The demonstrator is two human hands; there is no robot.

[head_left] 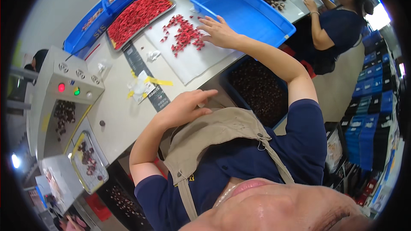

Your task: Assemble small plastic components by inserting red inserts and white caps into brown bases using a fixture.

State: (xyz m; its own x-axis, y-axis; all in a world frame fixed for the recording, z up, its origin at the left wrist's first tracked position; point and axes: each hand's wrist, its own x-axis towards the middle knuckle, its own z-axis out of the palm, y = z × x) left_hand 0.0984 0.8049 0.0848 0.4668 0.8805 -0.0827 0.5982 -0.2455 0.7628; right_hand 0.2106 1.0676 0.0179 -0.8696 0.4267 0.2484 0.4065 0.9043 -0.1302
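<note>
My right hand reaches over the table with its fingers spread, at the right edge of a loose scatter of small red pieces. Whether its fingertips touch them I cannot tell. The pieces lie on a white sheet. My left hand hovers by the table's near edge, in front of my beige apron. Its index finger points out, the other fingers bend loosely, and nothing shows in it. Beyond the sheet, to the left, a metal tray holds a heap of similar red pieces.
A blue bin stands right of the sheet. Below the table edge sits a tub of dark pieces. A dark printed strip, yellow tape and crumpled scraps lie left. A machine stands far left; a co-worker works at right.
</note>
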